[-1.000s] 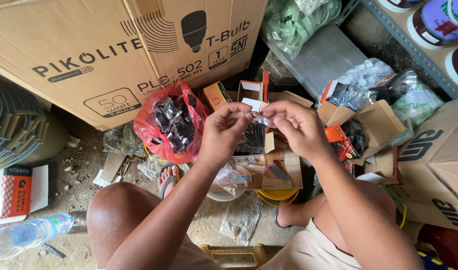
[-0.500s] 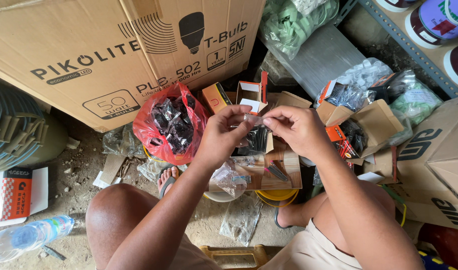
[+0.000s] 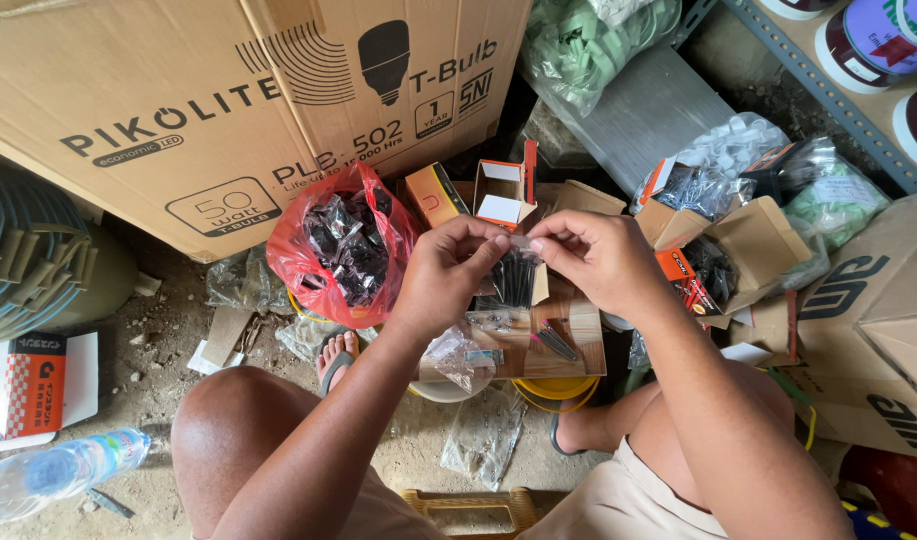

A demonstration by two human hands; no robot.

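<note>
Pinching small clear plastic bag point(image 3: 516, 268) of dark screws at its top edge, left hand point(image 3: 449, 275) and right hand point(image 3: 599, 260) fingers closed on it, held above open cardboard box point(image 3: 539, 335), beside red bag point(image 3: 344, 245).

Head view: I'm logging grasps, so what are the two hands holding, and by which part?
Both the left hand and right hand pinch the top edge of a small clear plastic bag of dark screws, which hangs below the fingertips.
</note>
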